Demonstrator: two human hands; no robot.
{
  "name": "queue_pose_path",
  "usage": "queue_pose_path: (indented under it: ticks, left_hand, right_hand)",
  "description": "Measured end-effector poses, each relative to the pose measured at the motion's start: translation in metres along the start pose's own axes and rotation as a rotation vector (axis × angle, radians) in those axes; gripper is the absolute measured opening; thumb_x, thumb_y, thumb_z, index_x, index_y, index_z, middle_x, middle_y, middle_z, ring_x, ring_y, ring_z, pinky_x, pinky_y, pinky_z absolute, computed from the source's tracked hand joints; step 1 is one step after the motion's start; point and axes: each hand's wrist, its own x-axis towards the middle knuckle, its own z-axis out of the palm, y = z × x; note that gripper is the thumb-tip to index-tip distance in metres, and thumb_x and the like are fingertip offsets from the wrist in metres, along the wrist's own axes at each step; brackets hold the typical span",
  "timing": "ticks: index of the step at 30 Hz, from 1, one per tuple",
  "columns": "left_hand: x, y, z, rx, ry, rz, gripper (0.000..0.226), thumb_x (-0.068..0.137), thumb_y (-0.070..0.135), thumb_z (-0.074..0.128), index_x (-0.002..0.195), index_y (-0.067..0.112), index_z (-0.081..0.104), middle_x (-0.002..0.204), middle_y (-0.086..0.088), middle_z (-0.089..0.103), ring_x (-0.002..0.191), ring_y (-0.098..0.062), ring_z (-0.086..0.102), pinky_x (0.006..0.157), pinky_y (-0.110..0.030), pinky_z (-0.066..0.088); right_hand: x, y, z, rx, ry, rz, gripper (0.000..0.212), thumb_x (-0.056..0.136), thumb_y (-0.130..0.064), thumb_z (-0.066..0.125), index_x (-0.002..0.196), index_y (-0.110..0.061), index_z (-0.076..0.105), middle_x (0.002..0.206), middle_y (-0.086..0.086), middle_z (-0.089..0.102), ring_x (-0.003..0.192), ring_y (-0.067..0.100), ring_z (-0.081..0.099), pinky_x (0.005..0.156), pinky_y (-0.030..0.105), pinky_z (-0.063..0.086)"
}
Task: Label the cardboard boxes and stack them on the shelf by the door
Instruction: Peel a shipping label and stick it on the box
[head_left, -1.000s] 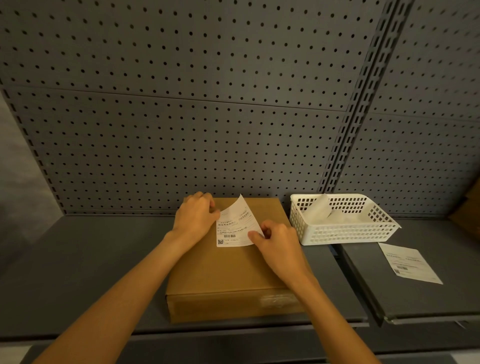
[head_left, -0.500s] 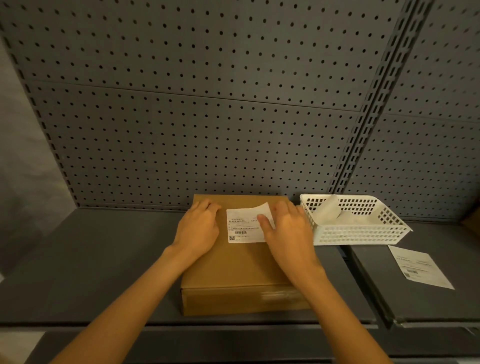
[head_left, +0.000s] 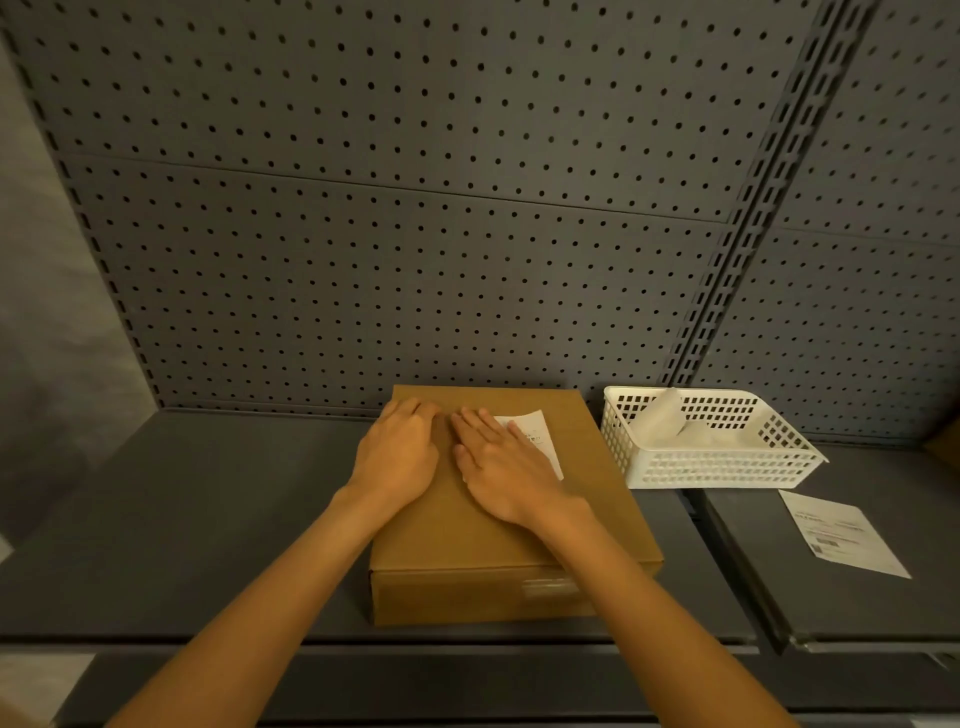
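Cardboard box (head_left: 511, 514) lies flat on the shelf (head_left: 208, 530), its back against the pegboard (head_left: 415, 260), bare shelf to its left. White label (head_left: 540, 439) on the lid, print too small to read. Right hand (head_left: 506, 467) presses flat on the label; left hand (head_left: 397, 454), fingers relaxed, rests on the lid beside it.

white label (head_left: 540, 436) on cardboard box (head_left: 519, 525), print too small to read, loose label sheet (head_left: 841, 532) on shelf (head_left: 857, 603), barcode and text blurred
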Motion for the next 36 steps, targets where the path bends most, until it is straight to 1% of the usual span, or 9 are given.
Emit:
queue_pose_path:
  ticks: [3,5,12,17,21,24,27,29,36]
  left_hand:
    - [0.0,-0.001,0.001,0.011,-0.006,-0.004,0.051,0.085,-0.002,0.038,0.133,0.013,0.048,0.136,-0.004,0.048,0.126,-0.022,0.039,0.097,-0.034,0.039]
    - [0.0,-0.001,0.001,0.017,-0.005,-0.01,0.051,0.086,-0.002,0.038,0.134,0.013,0.046,0.137,-0.003,0.047,0.127,-0.021,0.038,0.098,-0.034,0.039]
    - [0.0,0.0,0.001,0.008,-0.018,-0.022,0.052,0.087,-0.003,0.036,0.136,0.014,0.045,0.139,-0.002,0.045,0.128,-0.02,0.037,0.099,-0.034,0.039]
    - [0.002,0.0,0.002,0.043,-0.039,-0.013,0.048,0.09,-0.001,0.035,0.135,0.013,0.044,0.138,-0.003,0.045,0.127,-0.021,0.037,0.098,-0.034,0.039]
    - [0.008,0.004,-0.002,0.117,-0.062,0.007,0.037,0.101,0.02,0.03,0.135,0.013,0.045,0.139,-0.004,0.046,0.128,-0.022,0.038,0.101,-0.035,0.035]
    - [0.018,0.013,-0.002,0.145,-0.164,0.112,0.047,0.102,0.032,0.024,0.146,0.017,0.029,0.154,-0.001,0.027,0.142,-0.02,0.022,0.115,-0.034,0.017]
    - [0.021,0.021,0.006,0.182,-0.334,0.161,0.053,0.102,0.04,0.016,0.151,0.022,0.009,0.159,0.006,0.004,0.146,-0.012,0.0,0.119,-0.034,0.0]
    - [0.019,0.022,0.01,0.197,-0.393,0.158,0.054,0.101,0.042,0.011,0.151,0.023,0.003,0.159,0.009,-0.002,0.146,-0.009,-0.005,0.119,-0.033,-0.004]
    - [0.01,0.02,0.008,0.224,-0.462,0.185,0.056,0.1,0.043,0.01,0.15,0.024,-0.007,0.158,0.009,-0.011,0.144,-0.007,-0.011,0.119,-0.033,-0.007]
  right_hand:
    - [-0.005,0.017,-0.004,-0.035,-0.046,0.02,0.052,0.1,-0.051,0.01,0.15,-0.037,0.005,0.159,-0.015,-0.001,0.146,0.006,-0.006,0.118,0.034,-0.005]
    - [-0.009,0.03,-0.007,-0.055,-0.051,0.033,0.053,0.099,-0.054,0.008,0.149,-0.04,0.002,0.159,-0.016,-0.003,0.146,0.005,-0.007,0.118,0.036,-0.007]
    - [-0.024,0.084,-0.018,-0.053,-0.041,0.137,0.053,0.098,-0.054,0.008,0.15,-0.04,0.003,0.158,-0.017,-0.003,0.145,0.004,-0.007,0.119,0.039,-0.007]
    - [-0.03,0.089,-0.015,-0.005,0.003,0.163,0.051,0.101,-0.049,0.012,0.15,-0.037,0.006,0.159,-0.016,0.0,0.146,0.005,-0.006,0.119,0.038,-0.004]
    - [-0.03,0.088,-0.013,0.013,0.027,0.155,0.051,0.101,-0.047,0.013,0.151,-0.035,0.007,0.159,-0.015,0.001,0.146,0.007,-0.006,0.119,0.035,-0.004]
    - [-0.029,0.088,-0.012,0.04,0.035,0.147,0.051,0.102,-0.047,0.014,0.151,-0.034,0.009,0.159,-0.014,0.002,0.147,0.008,-0.005,0.119,0.036,-0.002]
    - [-0.029,0.088,-0.012,0.052,0.036,0.149,0.051,0.102,-0.047,0.015,0.151,-0.034,0.01,0.159,-0.013,0.003,0.147,0.008,-0.004,0.119,0.036,0.0]
    - [-0.029,0.088,-0.012,0.052,0.034,0.155,0.051,0.102,-0.047,0.015,0.151,-0.034,0.01,0.159,-0.013,0.003,0.147,0.008,-0.005,0.119,0.037,0.0]
    - [-0.027,0.086,-0.013,0.056,0.027,0.17,0.051,0.102,-0.046,0.015,0.151,-0.034,0.009,0.159,-0.014,0.002,0.146,0.008,-0.006,0.12,0.037,0.001]
